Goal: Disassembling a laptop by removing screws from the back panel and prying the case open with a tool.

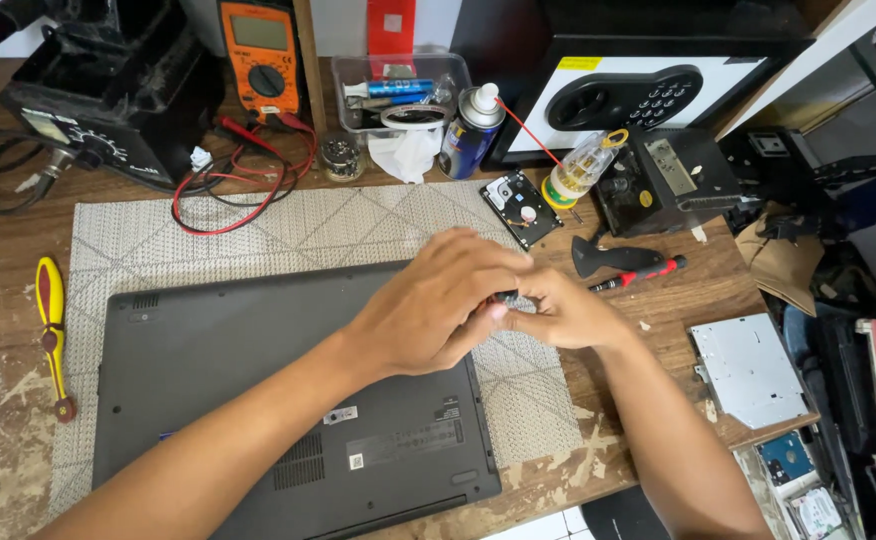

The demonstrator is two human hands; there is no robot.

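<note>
A dark grey laptop (258, 400) lies upside down on a woven grey mat (288, 225). Both my hands meet just above its far right corner. My left hand (438, 300) and my right hand (558, 315) pinch one small black part (505, 296) between their fingertips; most of it is hidden by the fingers. A small hard drive (520, 208) lies just beyond the hands at the mat's far edge.
A yellow-red screwdriver (50, 330) lies left of the mat. At the back stand an orange multimeter (261, 55) with red leads, a spray can (470, 130) and a clear parts tray (398, 85). To the right are a red-black screwdriver (643, 275), a silver optical drive (748, 368) and a black safe (623, 95).
</note>
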